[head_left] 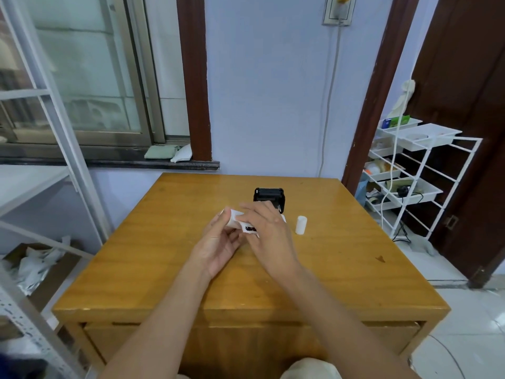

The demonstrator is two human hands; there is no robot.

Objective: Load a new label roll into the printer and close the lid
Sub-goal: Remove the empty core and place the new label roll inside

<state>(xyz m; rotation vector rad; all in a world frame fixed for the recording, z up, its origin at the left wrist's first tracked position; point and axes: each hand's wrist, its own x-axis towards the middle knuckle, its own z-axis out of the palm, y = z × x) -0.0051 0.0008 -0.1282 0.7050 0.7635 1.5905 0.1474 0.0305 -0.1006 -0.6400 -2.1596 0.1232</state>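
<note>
A small black label printer (269, 196) stands near the far middle of the wooden table (164, 255). In front of it both hands hold a white label roll (235, 218) with a black printed patch on its loose end (250, 229). My left hand (218, 247) cups the roll from below and the left. My right hand (269, 236) covers its right side, fingers on the paper. A second white roll (301, 225) stands upright on the table to the right of my right hand. Whether the printer's lid is raised is hard to tell.
A white wire rack (418, 181) with trays stands right of the table by a brown door. A metal shelf frame (54, 132) and a cardboard box of white paper (38, 261) are on the left. A wall is behind the table.
</note>
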